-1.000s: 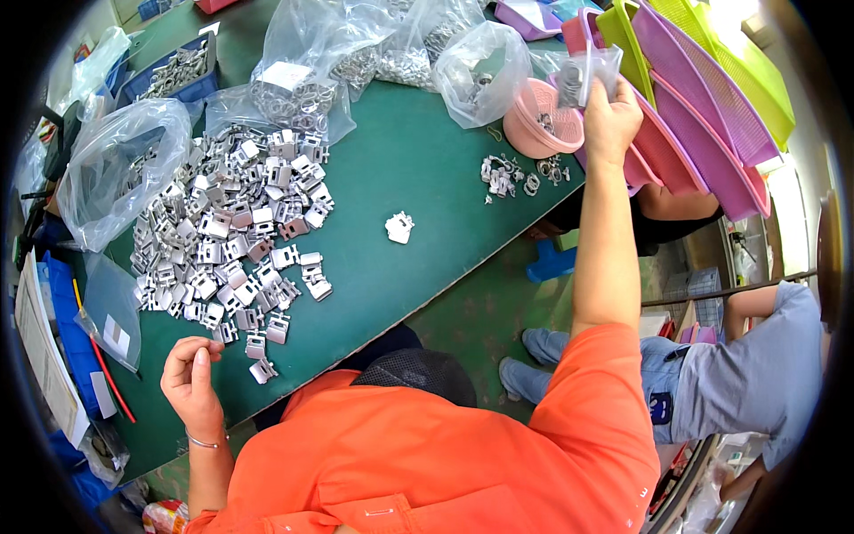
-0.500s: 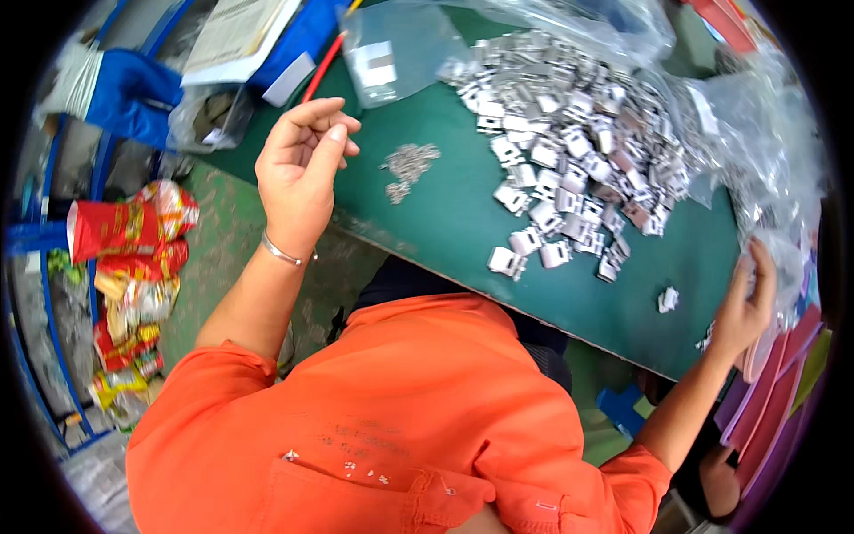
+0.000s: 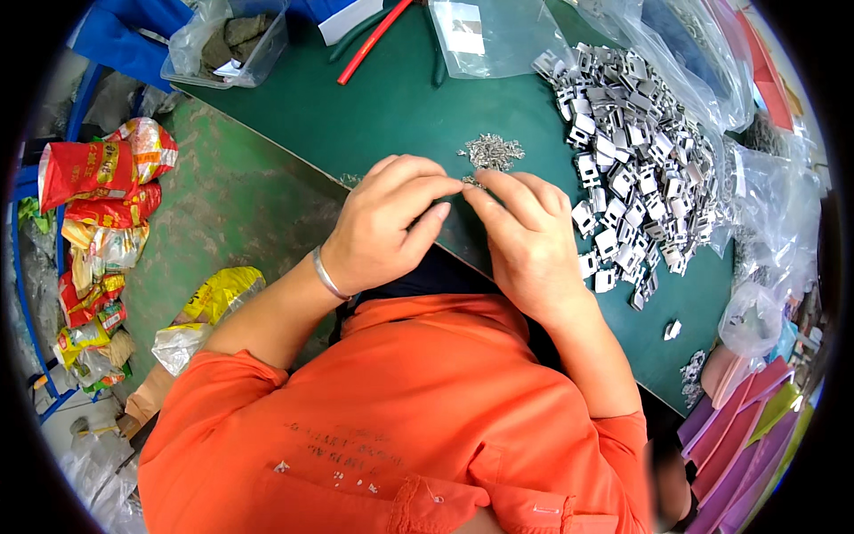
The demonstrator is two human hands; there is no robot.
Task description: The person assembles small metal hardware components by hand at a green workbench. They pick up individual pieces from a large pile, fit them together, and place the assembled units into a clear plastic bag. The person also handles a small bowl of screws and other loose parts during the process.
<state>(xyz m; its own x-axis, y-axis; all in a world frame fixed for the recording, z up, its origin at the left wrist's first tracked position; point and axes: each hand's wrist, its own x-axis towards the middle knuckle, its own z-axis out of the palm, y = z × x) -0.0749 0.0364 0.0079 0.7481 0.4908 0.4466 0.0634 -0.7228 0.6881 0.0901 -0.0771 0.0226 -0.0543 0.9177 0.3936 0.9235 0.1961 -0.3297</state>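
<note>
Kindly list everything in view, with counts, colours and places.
table: one, green, top and centre
small parts: one pile, silver, upper centre
brackets: one pile, silver, table's right side
baskets: several, pink, purple, green, lower right
fittings: one cluster, silver, near baskets
lone bracket: one, silver, between brackets and fittings
flat bag: one, clear, top centre
rod: one, red, left of flat bag
box: one, clear, upper left
plastic bags: several, clear, right
packages: several, red and yellow, left
shirt: one, orange, lower centre
bracelet: one, silver, left wrist
left hand: one, bare, at table edge
right hand: one, bare, beside left hand
</note>
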